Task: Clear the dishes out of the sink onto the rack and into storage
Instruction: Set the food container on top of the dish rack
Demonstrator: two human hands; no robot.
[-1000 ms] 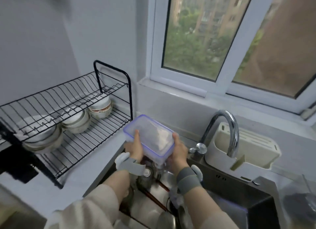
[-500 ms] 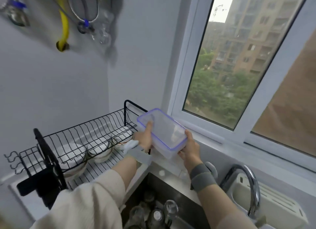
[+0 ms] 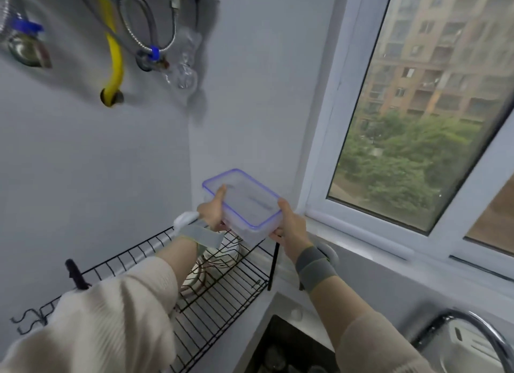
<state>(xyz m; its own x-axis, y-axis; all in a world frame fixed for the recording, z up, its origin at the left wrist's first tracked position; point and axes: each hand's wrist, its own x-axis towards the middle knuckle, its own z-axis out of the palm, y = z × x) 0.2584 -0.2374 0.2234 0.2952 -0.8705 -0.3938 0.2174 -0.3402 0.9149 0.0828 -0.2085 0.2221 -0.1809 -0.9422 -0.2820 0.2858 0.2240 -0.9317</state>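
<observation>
Head view, looking down over both forearms toward a kitchen corner. A clear plastic container (image 3: pixel 241 203) with a blue-edged lid is held in the air by both hands, just above the far end of a black wire dish rack (image 3: pixel 222 286). The left hand (image 3: pixel 212 215) grips the container's left side, thumb lying on the lid. The right hand (image 3: pixel 290 228) grips its right end, fingers curled underneath. The hands are apart, one at each side of the container, and both wear grey wrist straps.

The rack stands on a pale worktop (image 3: pixel 251 328) against the wall. On the rack's lower tier, below the container, sit stacked bowls (image 3: pixel 219 254), partly hidden by the left arm.

To the right of the rack, at the bottom edge, is a corner of the dark sink (image 3: pixel 281 345). Blurred shapes that look like glassware lie inside it; how many cannot be told. Further right of the rack are a curved steel tap (image 3: pixel 484 333) and a window.

Judging by this, the task is partway through: some bowls are racked, the container is out of the sink but not yet set down, and items appear to remain in the sink.
</observation>
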